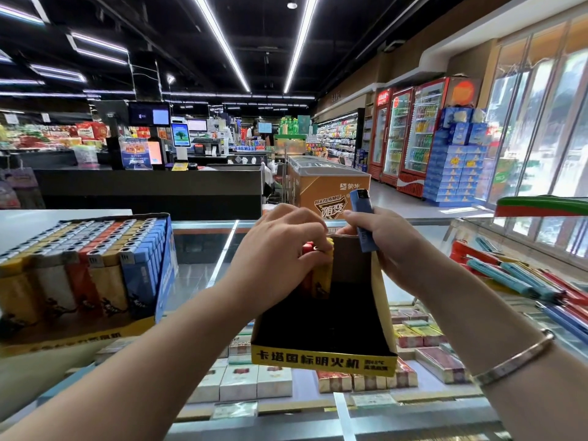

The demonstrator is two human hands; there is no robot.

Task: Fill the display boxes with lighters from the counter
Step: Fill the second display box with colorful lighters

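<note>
Both forearms reach over the glass counter [203,268] to a nearly empty display box [321,338]. Left hand [280,246] pinches red and yellow lighters [318,268] standing at its back wall; right hand [388,240] grasps a blue lighter [362,218] upright at the rim. Further left stands a full box [86,275].

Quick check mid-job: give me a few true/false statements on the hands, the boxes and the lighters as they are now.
1. The right hand holds a blue lighter. True.
2. The middle box is full. False: it holds only a few lighters at its back left; most of it is bare.
3. The left hand grips red and yellow lighters in the middle box. True.
4. The left box is empty. False: it is packed with rows of lighters.
5. Loose lighters lie on the counter to the right. True.
</note>
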